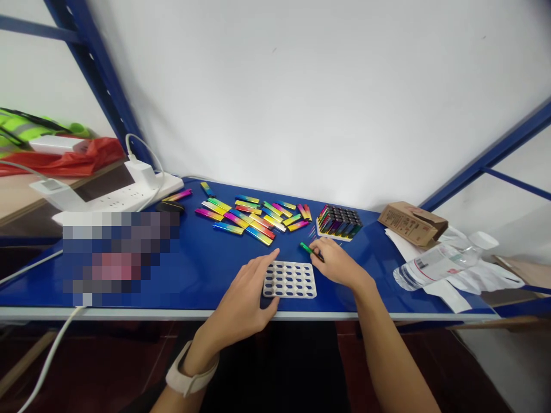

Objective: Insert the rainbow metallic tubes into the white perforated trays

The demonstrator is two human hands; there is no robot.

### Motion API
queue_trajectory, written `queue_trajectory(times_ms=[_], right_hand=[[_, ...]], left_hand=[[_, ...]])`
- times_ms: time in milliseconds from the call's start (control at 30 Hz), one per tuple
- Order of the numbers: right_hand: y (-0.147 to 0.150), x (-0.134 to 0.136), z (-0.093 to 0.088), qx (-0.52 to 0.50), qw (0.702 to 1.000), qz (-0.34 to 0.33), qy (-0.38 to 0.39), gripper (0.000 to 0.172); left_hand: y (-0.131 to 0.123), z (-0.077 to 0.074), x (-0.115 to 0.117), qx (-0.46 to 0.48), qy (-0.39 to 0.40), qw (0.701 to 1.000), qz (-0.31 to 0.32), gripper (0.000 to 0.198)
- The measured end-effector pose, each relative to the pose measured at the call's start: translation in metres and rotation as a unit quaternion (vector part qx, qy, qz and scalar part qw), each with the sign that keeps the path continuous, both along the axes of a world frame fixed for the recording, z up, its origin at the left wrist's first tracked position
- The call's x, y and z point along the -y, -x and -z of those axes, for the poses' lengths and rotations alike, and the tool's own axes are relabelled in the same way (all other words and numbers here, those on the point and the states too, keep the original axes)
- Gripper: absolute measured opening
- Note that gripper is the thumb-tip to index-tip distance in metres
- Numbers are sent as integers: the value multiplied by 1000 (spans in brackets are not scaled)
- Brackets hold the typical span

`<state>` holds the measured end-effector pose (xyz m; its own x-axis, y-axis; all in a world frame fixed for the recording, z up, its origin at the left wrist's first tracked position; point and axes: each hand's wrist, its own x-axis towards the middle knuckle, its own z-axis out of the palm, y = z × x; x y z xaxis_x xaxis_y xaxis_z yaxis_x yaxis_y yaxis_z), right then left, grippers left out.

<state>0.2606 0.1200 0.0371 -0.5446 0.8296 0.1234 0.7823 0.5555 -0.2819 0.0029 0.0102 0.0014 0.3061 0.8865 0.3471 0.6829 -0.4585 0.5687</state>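
A white tray [290, 280] with rows of holes lies flat near the table's front edge, its holes unfilled. My left hand [245, 292] spans the tray's left end, thumb at the near corner and fingers at the far one. To the right of the tray, my right hand [338, 261] pinches a green lighter [306, 248] with a dark end, just above the tabletop. Behind it stands a block of upright lighters [341, 221] packed in a similar white tray. Several shiny, rainbow-coloured flat pieces [249, 218], which look like lighter bodies, lie scattered at the back.
On the left are a white power strip [116, 198] with plugs and cables, and a blurred-out patch. A cardboard box [412, 223], a clear plastic bottle [443, 261] and white paper lie on the right. The white wall [301, 103] rises behind the blue table [193, 269].
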Motion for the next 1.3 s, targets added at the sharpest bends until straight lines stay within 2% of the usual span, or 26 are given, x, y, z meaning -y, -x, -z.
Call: queue_trajectory(times_ms=[100,200,267,333,400,500,600,667,767,933,1133,1233,1300], right_hand=[[-6,4,5,-46,998,44,-11,13],[-4,14,10,-183,980,79,11,14],[3,23,12,-330,940,82,39,17],[12,31,15,-471,877,57,71,17],[20,37,18,-545,831,31,108,18],[27,40,23,-565,808,30,166,20],[27,40,24,-569,802,21,180,35],[27,40,23,-549,822,18,150,39],[29,41,18,-509,855,32,94,27],[40,42,14,-568,810,22,142,25],[51,42,18,-588,792,26,165,29],[54,43,18,-606,766,40,211,38],[55,43,18,-620,743,46,248,52]], left_hand=[[0,2,-1,12,4,1000,-5,83],[-1,3,-2,27,15,999,-21,88],[-1,2,-1,25,18,999,-20,88],[-1,0,0,16,19,1000,-8,84],[0,-2,0,12,18,1000,4,81],[2,-3,0,16,18,1000,10,80],[1,-1,-1,24,21,999,2,80],[1,0,-1,31,23,999,-1,82],[1,0,-2,36,21,999,-1,83],[0,0,-3,33,25,999,-3,83],[1,2,-4,46,30,998,-9,85],[1,4,-4,51,28,998,-14,86],[1,5,-4,54,31,998,-16,87]])
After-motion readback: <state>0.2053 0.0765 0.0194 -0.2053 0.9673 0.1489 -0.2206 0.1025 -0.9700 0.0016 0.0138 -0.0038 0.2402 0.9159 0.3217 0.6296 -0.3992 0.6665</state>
